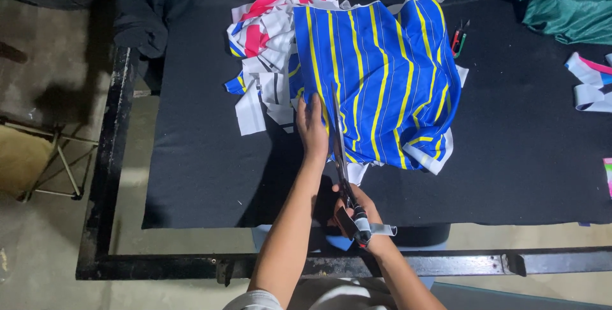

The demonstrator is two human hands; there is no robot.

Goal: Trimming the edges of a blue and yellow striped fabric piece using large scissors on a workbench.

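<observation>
Blue-and-yellow striped fabric (382, 80) is lying on the black surface (523, 151), beside white scraps (264, 61); the left hand (312, 128) is pressing its edge flat, grip released, while the right hand (357, 211) is clenching scissors (341, 157).

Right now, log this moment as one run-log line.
left hand: pressing blue striped fabric | right hand: holding scissors, blades in fabric | surface: black table

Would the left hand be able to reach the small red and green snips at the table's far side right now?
Probably not readily: the left hand presses the blue striped fabric, which lies between it and the snips.
</observation>
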